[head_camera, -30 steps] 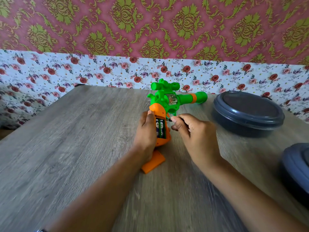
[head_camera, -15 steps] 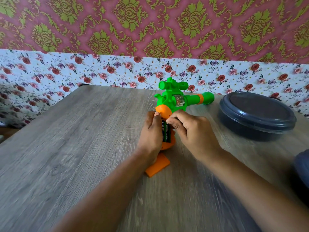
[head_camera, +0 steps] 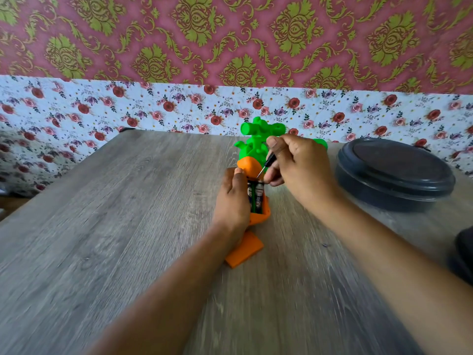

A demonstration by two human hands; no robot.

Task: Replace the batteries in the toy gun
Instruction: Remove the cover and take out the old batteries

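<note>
Prying at the batteries in the open grip of the toy gun

On the grey wood-grain table point(head_camera: 102, 226), the left hand point(head_camera: 231, 201) wraps round the orange grip of the toy gun point(head_camera: 253, 147), which lies near the table's middle with its green body pointing away; the orange battery cover point(head_camera: 244, 252) lies off, just beside the grip's butt. In the open compartment two batteries point(head_camera: 256, 197) sit side by side. To their right, the right hand point(head_camera: 299, 165) pinches a small screwdriver point(head_camera: 266, 165), its thin tip angled down to the top end of the cells. The step in hand looks to be levering out the old batteries; the next move probably calls for a gentle pry under one end while the left hand steadies the grip. Further right stands a dark lidded container point(head_camera: 394, 175).
</note>
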